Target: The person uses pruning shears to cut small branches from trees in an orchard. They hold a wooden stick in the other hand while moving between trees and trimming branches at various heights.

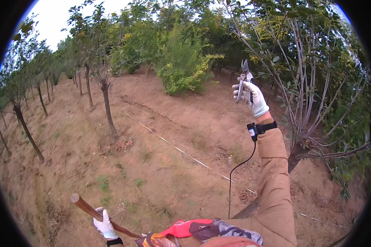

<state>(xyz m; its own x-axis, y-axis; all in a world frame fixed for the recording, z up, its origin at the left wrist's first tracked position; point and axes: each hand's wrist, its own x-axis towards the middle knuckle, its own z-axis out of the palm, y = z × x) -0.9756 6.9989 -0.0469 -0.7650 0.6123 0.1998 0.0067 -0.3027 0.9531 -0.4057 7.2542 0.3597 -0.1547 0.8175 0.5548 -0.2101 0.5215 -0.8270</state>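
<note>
My right hand (pixel 256 96), in a white work glove, is raised at arm's length and gripped around a pair of pruning shears (pixel 245 75). Their metal blades point upward and look slightly parted. Close on the right stand the bare upright shoots of a pollarded tree (pixel 303 80), apart from the blades. Low on the left, my gloved left hand (pixel 105 223) is closed around a smooth wooden pole (pixel 88 207). The pole slants from its cut upper end down toward my body, where clothing hides its lower part.
A white line or thin hose (pixel 179 150) runs diagonally over the reddish soil. Pollarded trees (pixel 108 108) stand in rows on the left. A leafy bush (pixel 182 64) grows ahead. A black cable (pixel 231 182) hangs from the device (pixel 255 131) on my right wrist.
</note>
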